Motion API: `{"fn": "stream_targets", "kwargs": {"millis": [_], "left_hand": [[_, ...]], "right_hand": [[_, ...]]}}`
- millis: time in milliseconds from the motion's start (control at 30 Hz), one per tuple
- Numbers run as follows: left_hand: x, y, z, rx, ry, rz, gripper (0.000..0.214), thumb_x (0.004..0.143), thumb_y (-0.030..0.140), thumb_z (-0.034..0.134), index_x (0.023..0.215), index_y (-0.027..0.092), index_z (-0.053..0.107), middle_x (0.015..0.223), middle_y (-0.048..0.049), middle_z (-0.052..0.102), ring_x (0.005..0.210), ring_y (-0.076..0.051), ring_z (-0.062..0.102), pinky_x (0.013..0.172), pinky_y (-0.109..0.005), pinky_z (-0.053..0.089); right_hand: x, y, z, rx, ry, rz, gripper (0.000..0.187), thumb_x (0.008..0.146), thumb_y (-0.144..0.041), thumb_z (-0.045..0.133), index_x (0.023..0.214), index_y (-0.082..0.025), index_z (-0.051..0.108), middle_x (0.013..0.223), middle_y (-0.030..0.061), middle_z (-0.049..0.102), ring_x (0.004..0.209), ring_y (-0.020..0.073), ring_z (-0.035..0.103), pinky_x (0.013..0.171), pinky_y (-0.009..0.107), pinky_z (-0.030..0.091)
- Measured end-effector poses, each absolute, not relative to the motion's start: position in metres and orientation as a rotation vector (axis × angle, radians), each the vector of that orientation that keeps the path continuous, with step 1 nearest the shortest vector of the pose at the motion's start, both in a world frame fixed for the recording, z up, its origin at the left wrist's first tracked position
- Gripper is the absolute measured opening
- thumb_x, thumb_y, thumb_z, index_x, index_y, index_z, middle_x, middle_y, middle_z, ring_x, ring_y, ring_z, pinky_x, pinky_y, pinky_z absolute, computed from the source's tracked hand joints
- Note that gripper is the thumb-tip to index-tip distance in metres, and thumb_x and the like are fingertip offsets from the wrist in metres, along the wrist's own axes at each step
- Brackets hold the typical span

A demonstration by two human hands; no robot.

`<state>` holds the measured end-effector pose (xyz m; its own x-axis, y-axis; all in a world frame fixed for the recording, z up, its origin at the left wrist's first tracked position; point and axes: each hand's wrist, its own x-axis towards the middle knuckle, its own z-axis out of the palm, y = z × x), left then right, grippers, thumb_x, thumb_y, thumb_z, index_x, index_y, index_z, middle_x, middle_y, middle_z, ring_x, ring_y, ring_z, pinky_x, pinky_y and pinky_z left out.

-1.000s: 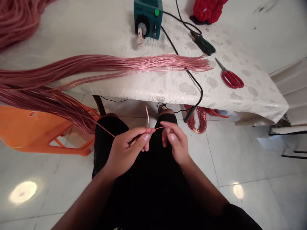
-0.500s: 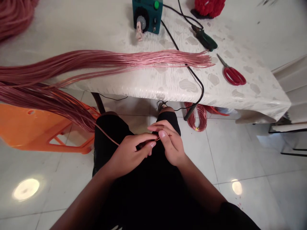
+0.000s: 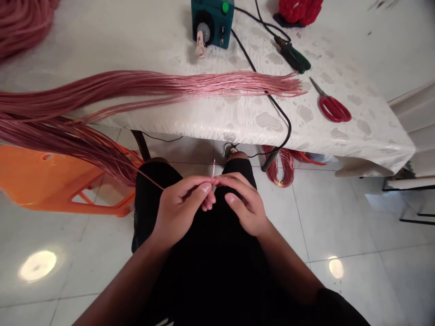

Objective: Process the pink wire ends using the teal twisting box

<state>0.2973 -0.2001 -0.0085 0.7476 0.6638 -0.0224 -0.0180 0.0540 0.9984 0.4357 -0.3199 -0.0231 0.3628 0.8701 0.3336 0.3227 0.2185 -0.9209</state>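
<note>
My left hand (image 3: 185, 203) pinches a thin, shiny pink cord (image 3: 151, 180) between thumb and fingers, above my lap. The cord runs back to the left, towards a hanging bundle of like strands (image 3: 102, 158). Its short free end (image 3: 214, 168) sticks up from the fingertips, looking bent or looped there. My right hand (image 3: 246, 203) is beside it, fingers stretched out and their tips at the cord, with the thumb held apart. What lies just under the right fingertips is hidden.
On the table (image 3: 204, 120) lie a long pink cord bundle (image 3: 170, 86), red-handled scissors (image 3: 331, 103), a green-handled tool (image 3: 294, 55), a teal box with a knob (image 3: 212, 22), black cable (image 3: 283, 113) and a red bundle (image 3: 301, 11). An orange stool (image 3: 68, 181) stands left; a cord coil (image 3: 280, 167) hangs below the table.
My right thumb has lifted away from the fingers, and the right hand has opened. The cord's end now points upward at the left fingertips, where before it lay between both hands.
</note>
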Motion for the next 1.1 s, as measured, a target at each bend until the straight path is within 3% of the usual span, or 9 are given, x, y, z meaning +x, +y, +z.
{"fn": "stream_targets", "kwargs": {"millis": [133,267,433,533,833,1100], "left_hand": [[0.299,-0.201,-0.011,1.456,0.577,0.677,0.017,0.096,0.023,0.064,0.106,0.024,0.079,0.085,0.0005,0.071,0.07,-0.009,0.063,0.067,-0.023,0.055],[0.301,-0.204,-0.009,1.535,0.63,0.65,0.015,0.091,0.024,0.07,0.103,0.026,0.08,0.085,0.0011,0.074,0.067,-0.009,0.065,0.064,-0.022,0.054],[0.301,-0.208,-0.004,1.59,0.709,0.611,0.009,0.088,0.02,0.069,0.092,0.023,0.077,0.077,0.0037,0.071,0.064,-0.009,0.065,0.063,-0.021,0.054],[0.3,-0.209,-0.003,1.63,0.723,0.593,0.007,0.086,0.018,0.068,0.088,0.022,0.074,0.071,0.0047,0.069,0.062,-0.009,0.064,0.061,-0.021,0.053],[0.302,-0.208,-0.003,1.739,0.624,0.51,0.008,0.094,0.025,0.063,0.092,0.02,0.07,0.062,0.0063,0.064,0.054,-0.009,0.06,0.055,-0.019,0.048],[0.3,-0.198,-0.007,2.126,0.461,0.504,0.016,0.099,0.023,0.055,0.096,0.021,0.07,0.075,0.0037,0.068,0.068,-0.011,0.063,0.067,-0.023,0.047]], "right_hand": [[0.437,-0.322,-0.025,-1.451,-1.163,0.467,0.034,0.101,-0.027,0.054,0.134,-0.029,0.061,0.124,0.0085,0.063,0.115,0.0221,0.062,0.103,0.044,0.051],[0.44,-0.322,-0.028,-1.476,-1.097,0.534,0.038,0.101,-0.032,0.054,0.139,-0.028,0.053,0.104,0.0051,0.064,0.096,0.0193,0.064,0.091,0.04,0.054],[0.445,-0.322,-0.021,-1.55,-1.165,0.555,0.012,0.101,-0.034,0.055,0.104,-0.023,0.058,0.081,-0.0009,0.059,0.071,0.0134,0.057,0.067,0.028,0.047],[0.45,-0.321,-0.012,-1.6,-1.255,0.523,0.019,0.102,-0.032,0.053,0.086,-0.022,0.054,0.071,-0.003,0.055,0.062,0.0112,0.052,0.06,0.026,0.041],[0.452,-0.316,-0.003,-1.555,-1.426,0.509,0.029,0.103,-0.024,0.047,0.074,-0.021,0.051,0.068,-0.0026,0.051,0.062,0.0111,0.049,0.061,0.026,0.041],[0.449,-0.316,-0.006,-1.548,-1.425,0.554,0.029,0.103,-0.024,0.046,0.074,-0.021,0.051,0.069,-0.0021,0.051,0.064,0.0118,0.05,0.063,0.027,0.041]]}}
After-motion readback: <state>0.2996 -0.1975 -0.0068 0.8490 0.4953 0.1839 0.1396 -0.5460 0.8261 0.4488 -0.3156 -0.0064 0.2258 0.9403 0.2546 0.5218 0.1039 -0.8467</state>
